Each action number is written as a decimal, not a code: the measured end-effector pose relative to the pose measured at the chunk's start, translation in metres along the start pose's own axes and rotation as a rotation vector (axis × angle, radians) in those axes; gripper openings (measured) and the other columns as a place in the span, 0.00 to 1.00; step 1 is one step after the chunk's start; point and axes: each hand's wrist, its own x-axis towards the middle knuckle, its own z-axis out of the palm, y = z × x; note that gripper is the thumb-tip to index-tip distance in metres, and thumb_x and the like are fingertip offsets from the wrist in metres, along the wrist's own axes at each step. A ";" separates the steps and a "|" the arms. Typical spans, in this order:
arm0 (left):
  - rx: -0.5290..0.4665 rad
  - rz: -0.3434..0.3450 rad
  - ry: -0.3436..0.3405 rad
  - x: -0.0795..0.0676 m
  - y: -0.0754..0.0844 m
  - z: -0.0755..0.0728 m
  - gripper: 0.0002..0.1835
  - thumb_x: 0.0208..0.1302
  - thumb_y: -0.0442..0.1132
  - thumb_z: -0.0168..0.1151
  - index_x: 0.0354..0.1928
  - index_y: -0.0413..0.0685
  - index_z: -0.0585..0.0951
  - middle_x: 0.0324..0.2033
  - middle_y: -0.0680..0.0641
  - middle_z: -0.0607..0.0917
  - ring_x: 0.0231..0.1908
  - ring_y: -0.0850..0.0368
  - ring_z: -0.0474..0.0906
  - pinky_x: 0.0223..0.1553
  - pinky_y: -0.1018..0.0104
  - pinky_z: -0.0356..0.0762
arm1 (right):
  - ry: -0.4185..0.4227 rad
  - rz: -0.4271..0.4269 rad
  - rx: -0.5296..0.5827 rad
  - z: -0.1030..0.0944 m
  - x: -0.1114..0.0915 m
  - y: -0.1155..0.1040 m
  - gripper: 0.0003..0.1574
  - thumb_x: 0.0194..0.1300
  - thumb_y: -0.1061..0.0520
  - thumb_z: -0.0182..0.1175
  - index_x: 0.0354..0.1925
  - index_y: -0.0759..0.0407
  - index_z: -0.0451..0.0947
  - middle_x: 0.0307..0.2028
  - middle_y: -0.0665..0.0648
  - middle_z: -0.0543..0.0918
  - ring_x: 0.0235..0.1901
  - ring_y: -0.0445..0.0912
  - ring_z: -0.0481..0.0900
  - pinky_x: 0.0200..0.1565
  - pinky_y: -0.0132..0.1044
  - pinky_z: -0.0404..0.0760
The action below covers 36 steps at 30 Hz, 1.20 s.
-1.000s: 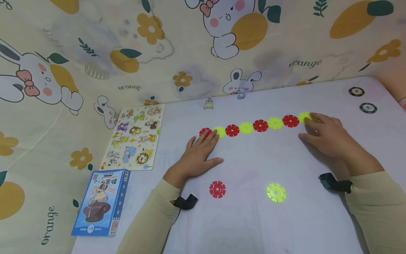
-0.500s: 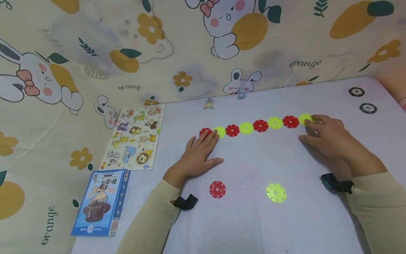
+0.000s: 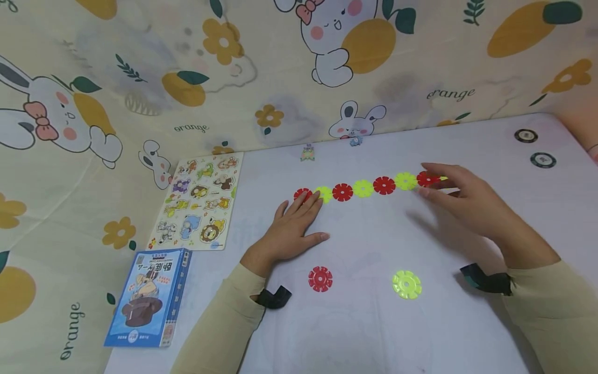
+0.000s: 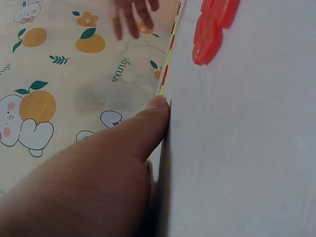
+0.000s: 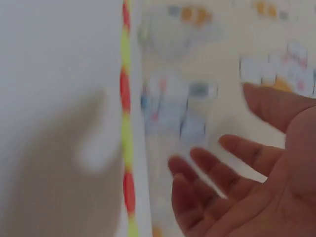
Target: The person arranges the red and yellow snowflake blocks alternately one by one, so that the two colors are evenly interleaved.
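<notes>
Several notched plastic discs, red and yellow-green by turns, form a row across the table, with a red disc point(image 3: 384, 185) near its middle. My left hand point(image 3: 289, 231) lies with spread fingers over the row's left end, fingertips touching the first red and yellow-green discs. Over the right end hovers my right hand point(image 3: 472, 202), thumb and fingers apart; it partly hides the last yellow-green disc point(image 3: 444, 178). The right wrist view shows that hand point(image 5: 237, 182) raised with nothing in it. Nearer me lie a loose red disc point(image 3: 320, 279) and a loose yellow-green disc point(image 3: 407, 284).
To the left are an animal sticker board point(image 3: 196, 202) and a blue box point(image 3: 147, 298). Two black-and-white round chips point(image 3: 526, 136) lie at the far right. Small figures point(image 3: 307, 152) stand by the patterned cloth point(image 3: 280, 67) at the back.
My right hand has lifted off the last yellow-green disc and moved left, above the end of the row. The left hand and the discs have stayed in place.
</notes>
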 end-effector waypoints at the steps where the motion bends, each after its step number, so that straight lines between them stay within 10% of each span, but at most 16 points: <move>1: 0.006 0.001 0.002 0.000 0.000 0.000 0.47 0.60 0.76 0.37 0.76 0.62 0.42 0.74 0.61 0.39 0.72 0.57 0.31 0.65 0.42 0.33 | -0.021 -0.034 0.041 0.007 -0.002 -0.008 0.38 0.65 0.43 0.60 0.71 0.41 0.61 0.63 0.56 0.67 0.56 0.56 0.70 0.47 0.46 0.77; 9: 0.015 0.002 -0.003 0.000 -0.001 0.000 0.47 0.60 0.76 0.37 0.76 0.63 0.41 0.74 0.62 0.38 0.72 0.57 0.29 0.66 0.42 0.32 | -0.324 -0.210 0.244 0.089 -0.020 -0.055 0.38 0.59 0.43 0.66 0.66 0.39 0.66 0.57 0.49 0.73 0.54 0.47 0.73 0.49 0.45 0.76; 17: 0.017 0.009 0.004 0.000 -0.001 -0.001 0.46 0.61 0.75 0.37 0.76 0.63 0.41 0.74 0.62 0.39 0.72 0.57 0.29 0.66 0.42 0.32 | -0.443 -0.416 -0.135 0.149 -0.049 -0.077 0.49 0.56 0.36 0.66 0.71 0.45 0.61 0.66 0.41 0.64 0.62 0.41 0.58 0.56 0.43 0.70; 24: 0.009 0.021 0.009 0.000 0.000 -0.001 0.46 0.62 0.75 0.37 0.76 0.61 0.43 0.74 0.60 0.40 0.72 0.56 0.30 0.65 0.41 0.33 | -0.337 -0.557 -0.293 0.162 -0.057 -0.081 0.37 0.55 0.49 0.70 0.63 0.47 0.73 0.54 0.46 0.74 0.55 0.43 0.64 0.51 0.41 0.73; 36: -0.005 0.024 0.013 0.000 0.001 -0.002 0.46 0.62 0.74 0.38 0.76 0.62 0.44 0.74 0.60 0.40 0.72 0.57 0.30 0.65 0.42 0.34 | -0.429 -0.398 -0.090 0.158 -0.058 -0.087 0.28 0.47 0.48 0.76 0.45 0.45 0.75 0.37 0.41 0.74 0.40 0.37 0.70 0.36 0.30 0.77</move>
